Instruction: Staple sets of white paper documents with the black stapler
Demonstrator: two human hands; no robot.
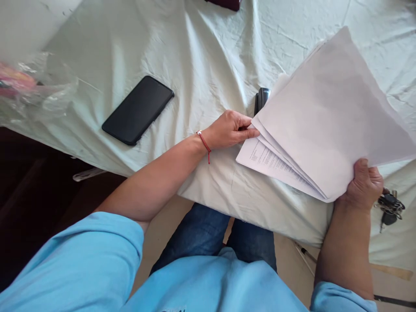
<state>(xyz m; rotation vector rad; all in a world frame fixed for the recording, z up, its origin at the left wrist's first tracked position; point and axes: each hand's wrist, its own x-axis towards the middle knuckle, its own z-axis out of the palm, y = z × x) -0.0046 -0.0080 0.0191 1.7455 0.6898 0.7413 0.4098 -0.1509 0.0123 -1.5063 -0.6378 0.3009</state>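
Observation:
A loose stack of white paper sheets (328,112) is held in front of me, fanned out at its left side. My right hand (365,184) is closed on the stack's lower right edge, thumb on top. At the left corner, my left hand (234,130) pinches some sheets between thumb and fingers; a red string bracelet circles that wrist. Printed lines show on a lower sheet (260,158) under the blank upper ones. Partly covered by the papers is a black object (261,99), perhaps a stapler, just beyond my left fingertips.
A black smartphone (138,110) lies left of my left hand on the pale, wrinkled cloth (208,56). A bunch of keys (390,206) rests beside my right wrist. Clear plastic wrapping (52,89) sits at the far left, and a dark red object (227,3) at the far edge.

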